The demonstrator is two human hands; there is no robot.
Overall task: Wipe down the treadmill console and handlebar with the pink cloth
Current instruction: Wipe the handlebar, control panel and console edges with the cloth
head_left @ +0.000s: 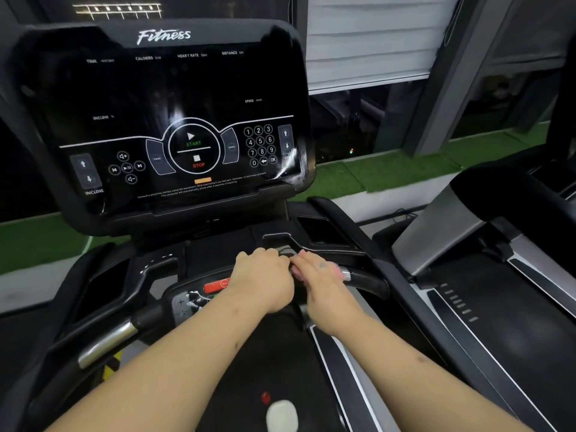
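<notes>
The black treadmill console (162, 120) stands ahead with a dark screen, START and STOP marks and a number pad. Below it runs the black handlebar (367, 280) with a silver band. My right hand (321, 279) is curled over the handlebar's right part, pressing the pink cloth (338, 271) onto it; only a pink edge shows under the fingers. My left hand (265, 275) lies just left of it on the bar, fingers bent down, touching the right hand. Whether the left hand also grips the cloth is hidden.
A red safety button (218, 285) and small control pad sit left of my hands. The left handlebar (109, 341) with a silver section reaches toward me. A neighbouring treadmill (483, 260) stands at the right. Green turf and a window with a white blind lie beyond.
</notes>
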